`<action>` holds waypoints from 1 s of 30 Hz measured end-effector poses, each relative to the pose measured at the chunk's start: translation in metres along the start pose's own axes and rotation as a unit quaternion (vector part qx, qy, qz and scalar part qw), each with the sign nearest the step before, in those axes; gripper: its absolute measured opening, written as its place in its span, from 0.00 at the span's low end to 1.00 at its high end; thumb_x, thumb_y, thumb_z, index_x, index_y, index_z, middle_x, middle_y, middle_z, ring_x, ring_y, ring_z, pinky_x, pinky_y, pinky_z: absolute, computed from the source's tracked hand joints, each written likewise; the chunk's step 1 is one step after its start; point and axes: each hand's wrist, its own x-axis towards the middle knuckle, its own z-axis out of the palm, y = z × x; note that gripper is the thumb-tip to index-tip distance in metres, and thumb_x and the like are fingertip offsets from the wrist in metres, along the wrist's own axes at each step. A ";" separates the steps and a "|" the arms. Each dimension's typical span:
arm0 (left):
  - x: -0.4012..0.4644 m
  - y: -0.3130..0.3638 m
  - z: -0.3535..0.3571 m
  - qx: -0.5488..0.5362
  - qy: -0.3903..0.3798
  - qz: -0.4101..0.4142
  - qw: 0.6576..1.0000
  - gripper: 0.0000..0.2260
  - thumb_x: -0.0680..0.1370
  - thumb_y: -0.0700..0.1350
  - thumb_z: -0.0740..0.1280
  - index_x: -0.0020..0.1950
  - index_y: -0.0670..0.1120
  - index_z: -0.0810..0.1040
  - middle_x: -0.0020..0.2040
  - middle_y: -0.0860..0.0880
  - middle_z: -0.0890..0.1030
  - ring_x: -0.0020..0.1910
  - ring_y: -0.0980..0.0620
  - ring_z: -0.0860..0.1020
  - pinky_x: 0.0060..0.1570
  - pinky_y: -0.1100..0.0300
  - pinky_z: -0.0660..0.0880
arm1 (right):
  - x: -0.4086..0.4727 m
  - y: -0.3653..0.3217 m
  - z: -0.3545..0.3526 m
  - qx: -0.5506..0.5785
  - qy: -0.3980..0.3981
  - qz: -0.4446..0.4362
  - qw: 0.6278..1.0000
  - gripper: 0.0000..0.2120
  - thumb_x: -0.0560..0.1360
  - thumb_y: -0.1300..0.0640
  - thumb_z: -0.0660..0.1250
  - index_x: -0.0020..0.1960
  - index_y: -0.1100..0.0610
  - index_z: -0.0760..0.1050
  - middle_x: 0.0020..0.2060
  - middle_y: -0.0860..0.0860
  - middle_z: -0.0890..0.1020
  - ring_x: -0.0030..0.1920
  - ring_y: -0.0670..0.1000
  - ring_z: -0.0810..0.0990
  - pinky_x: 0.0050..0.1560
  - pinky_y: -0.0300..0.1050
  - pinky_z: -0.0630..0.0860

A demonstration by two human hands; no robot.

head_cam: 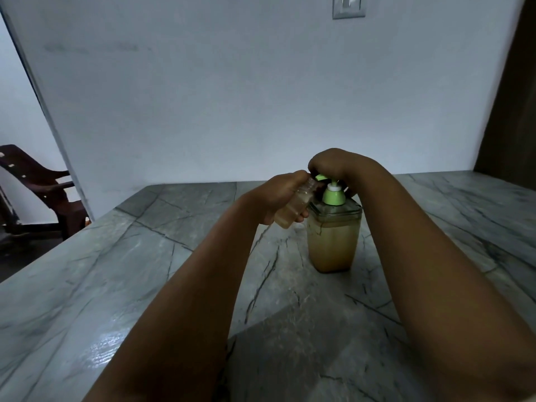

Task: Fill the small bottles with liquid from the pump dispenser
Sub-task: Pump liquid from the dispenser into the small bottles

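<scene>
A clear square pump dispenser [333, 242] stands on the grey marble table [116, 271], about two-thirds full of cloudy tan liquid, with a green collar and pump head. My left hand [282, 195] grips a small clear bottle [293, 210], tilted, its open neck up against the green spout. Tan liquid shows in the lower part of the small bottle. My right hand [333, 163] rests curled over the top of the pump head, hiding most of it.
The white wall [232, 97] rises just behind the table's far edge. A dark brown plastic chair [37, 190] stands on the floor beyond the table's left edge. A wall switch plate [348, 7] is at the top.
</scene>
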 end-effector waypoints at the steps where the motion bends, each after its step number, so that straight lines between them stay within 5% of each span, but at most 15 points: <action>1: 0.000 0.000 0.000 0.000 0.000 0.000 1.000 0.13 0.82 0.48 0.55 0.47 0.43 0.74 0.33 0.45 0.77 0.27 0.52 0.76 0.27 0.62 0.73 | -0.001 0.000 0.000 -0.010 -0.005 -0.001 1.000 0.13 0.76 0.62 0.55 0.33 0.60 0.65 0.28 0.54 0.70 0.29 0.52 0.66 0.34 0.41 0.66; 8: 0.004 -0.003 -0.001 -0.005 0.006 0.004 1.000 0.13 0.82 0.49 0.55 0.47 0.43 0.74 0.32 0.45 0.77 0.28 0.52 0.77 0.28 0.61 0.74 | -0.002 -0.001 0.004 -0.055 -0.004 -0.013 0.998 0.15 0.77 0.62 0.56 0.32 0.59 0.69 0.28 0.52 0.73 0.27 0.50 0.69 0.31 0.39 0.66; 14: 0.001 -0.001 0.001 -0.002 -0.001 0.017 1.000 0.12 0.82 0.47 0.54 0.47 0.45 0.74 0.33 0.46 0.76 0.29 0.51 0.75 0.27 0.63 0.72 | 0.002 0.001 -0.003 0.036 0.006 0.001 0.999 0.08 0.79 0.61 0.53 0.41 0.59 0.64 0.33 0.55 0.68 0.32 0.53 0.65 0.44 0.48 0.67; 27: 0.005 -0.003 0.000 0.012 0.006 0.007 1.000 0.13 0.82 0.49 0.55 0.51 0.42 0.74 0.35 0.44 0.77 0.29 0.51 0.77 0.28 0.62 0.74 | 0.002 0.001 0.005 -0.047 -0.005 -0.027 0.999 0.15 0.78 0.68 0.53 0.32 0.60 0.64 0.32 0.57 0.73 0.26 0.48 0.67 0.25 0.36 0.64; 30: 0.003 -0.002 0.001 0.011 0.002 0.011 1.000 0.13 0.82 0.48 0.54 0.50 0.43 0.75 0.36 0.44 0.77 0.30 0.50 0.76 0.28 0.62 0.74 | 0.003 0.001 0.001 -0.023 -0.003 -0.029 0.999 0.10 0.78 0.67 0.52 0.38 0.62 0.62 0.45 0.70 0.76 0.32 0.52 0.64 0.35 0.41 0.66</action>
